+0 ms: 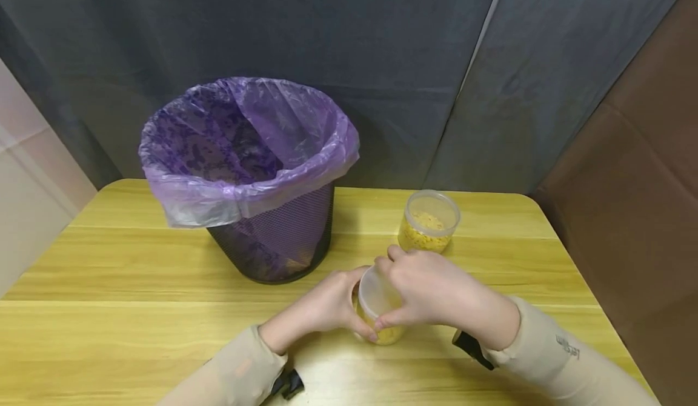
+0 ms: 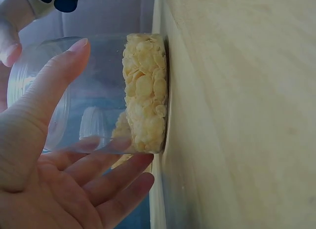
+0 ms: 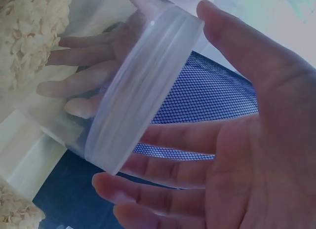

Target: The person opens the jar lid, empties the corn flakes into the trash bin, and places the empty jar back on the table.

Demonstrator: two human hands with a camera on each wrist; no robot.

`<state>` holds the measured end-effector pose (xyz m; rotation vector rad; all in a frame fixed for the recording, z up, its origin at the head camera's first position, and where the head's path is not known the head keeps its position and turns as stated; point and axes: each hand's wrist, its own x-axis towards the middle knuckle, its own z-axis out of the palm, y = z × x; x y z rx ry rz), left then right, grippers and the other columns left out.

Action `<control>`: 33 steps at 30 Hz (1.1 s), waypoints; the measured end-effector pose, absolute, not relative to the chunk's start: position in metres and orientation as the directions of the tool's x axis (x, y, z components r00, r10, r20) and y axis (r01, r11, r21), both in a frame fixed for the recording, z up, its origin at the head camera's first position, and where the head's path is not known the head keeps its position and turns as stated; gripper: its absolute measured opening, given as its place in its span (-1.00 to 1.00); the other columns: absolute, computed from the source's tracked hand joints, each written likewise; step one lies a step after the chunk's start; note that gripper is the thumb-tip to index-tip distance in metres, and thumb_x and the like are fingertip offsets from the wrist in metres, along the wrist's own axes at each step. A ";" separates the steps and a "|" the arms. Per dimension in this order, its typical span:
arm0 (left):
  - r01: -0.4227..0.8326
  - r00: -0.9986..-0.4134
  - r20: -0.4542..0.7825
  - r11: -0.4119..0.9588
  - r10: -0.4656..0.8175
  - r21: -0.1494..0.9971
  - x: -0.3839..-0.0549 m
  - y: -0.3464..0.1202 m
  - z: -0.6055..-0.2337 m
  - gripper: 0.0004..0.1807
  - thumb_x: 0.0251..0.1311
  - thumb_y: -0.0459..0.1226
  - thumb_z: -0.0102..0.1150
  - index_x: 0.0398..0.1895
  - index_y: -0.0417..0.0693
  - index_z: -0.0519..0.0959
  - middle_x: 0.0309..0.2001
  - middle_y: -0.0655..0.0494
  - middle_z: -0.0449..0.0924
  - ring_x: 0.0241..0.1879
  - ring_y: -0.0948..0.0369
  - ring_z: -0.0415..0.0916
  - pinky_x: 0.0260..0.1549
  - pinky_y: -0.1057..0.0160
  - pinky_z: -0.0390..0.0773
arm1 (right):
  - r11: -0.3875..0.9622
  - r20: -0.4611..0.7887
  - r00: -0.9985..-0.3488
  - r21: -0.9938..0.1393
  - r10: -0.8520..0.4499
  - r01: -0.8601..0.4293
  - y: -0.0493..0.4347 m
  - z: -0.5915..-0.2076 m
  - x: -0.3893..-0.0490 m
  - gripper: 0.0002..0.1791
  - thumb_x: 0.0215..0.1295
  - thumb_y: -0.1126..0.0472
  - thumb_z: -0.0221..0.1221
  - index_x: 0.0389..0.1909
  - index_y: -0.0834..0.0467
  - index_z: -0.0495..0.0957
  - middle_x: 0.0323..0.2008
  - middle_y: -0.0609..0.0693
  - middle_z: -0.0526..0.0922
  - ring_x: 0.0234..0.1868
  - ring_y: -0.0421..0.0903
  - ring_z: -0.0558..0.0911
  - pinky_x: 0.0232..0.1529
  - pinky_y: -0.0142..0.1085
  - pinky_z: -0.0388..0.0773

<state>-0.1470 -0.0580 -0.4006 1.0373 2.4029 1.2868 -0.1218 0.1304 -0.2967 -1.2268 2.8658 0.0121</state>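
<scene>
A clear plastic jar [image 1: 388, 335] with pale yellow flakes [image 2: 143, 91] in its lower part stands upright on the table, a translucent lid [image 3: 145, 88] on top. My left hand [image 1: 334, 302] holds the jar round its side, thumb on the near side and fingers on the far side. From the right, my right hand [image 1: 428, 285] reaches over the top and grips the lid by its rim, thumb in front and fingers behind. Part of the jar is hidden by the hands in the head view.
Behind my right hand stands a second clear jar [image 1: 428, 239] of yellow flakes, its top uncovered. A black mesh bin [image 1: 283, 236] with a purple liner bag [image 1: 322, 179] stands at the back left. The wooden table [image 1: 136, 333] ends at a grey curtain [image 1: 392, 48].
</scene>
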 end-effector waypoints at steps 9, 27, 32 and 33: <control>0.492 -0.711 0.146 0.339 0.688 0.802 -0.149 -0.060 -0.400 -0.12 -0.51 -0.19 0.67 0.08 0.00 0.47 -0.13 0.29 0.61 -0.16 0.35 0.52 -0.08 0.32 0.51 | 0.693 -0.092 -0.688 -0.047 -0.720 -0.720 0.129 -0.294 -0.124 -0.16 -0.08 -0.29 0.36 0.07 0.25 0.49 -0.19 0.07 0.48 -0.27 -0.03 0.54 -0.22 -0.19 0.58; 0.478 -0.731 0.089 0.415 0.676 0.774 -0.147 -0.060 -0.397 0.07 -0.53 -0.11 0.67 0.26 -0.05 0.38 -0.05 0.20 0.59 -0.10 0.34 0.51 -0.03 0.33 0.48 | 0.639 -0.209 -0.606 -0.190 -0.768 -0.745 0.136 -0.290 -0.129 -0.09 -0.05 0.01 0.45 0.33 0.17 0.29 0.16 0.06 0.36 0.02 -0.02 0.39 0.04 -0.18 0.46; 0.471 -0.738 0.075 0.434 0.670 0.768 -0.145 -0.060 -0.397 0.09 -0.53 -0.09 0.67 0.27 -0.07 0.37 -0.03 0.18 0.59 -0.08 0.33 0.50 -0.01 0.31 0.47 | 0.607 -0.199 -0.574 -0.220 -0.794 -0.763 0.139 -0.292 -0.130 -0.07 -0.10 0.10 0.47 0.36 0.10 0.28 0.20 0.01 0.36 0.04 -0.04 0.36 0.08 -0.17 0.43; 0.472 -0.739 0.075 0.435 0.670 0.767 -0.145 -0.060 -0.397 0.09 -0.52 -0.09 0.67 0.28 -0.07 0.36 -0.02 0.18 0.59 -0.08 0.33 0.50 -0.01 0.31 0.47 | 0.606 -0.198 -0.573 -0.225 -0.795 -0.763 0.139 -0.292 -0.129 -0.06 -0.11 0.12 0.47 0.36 0.07 0.28 0.21 -0.01 0.35 0.06 -0.04 0.36 0.10 -0.17 0.42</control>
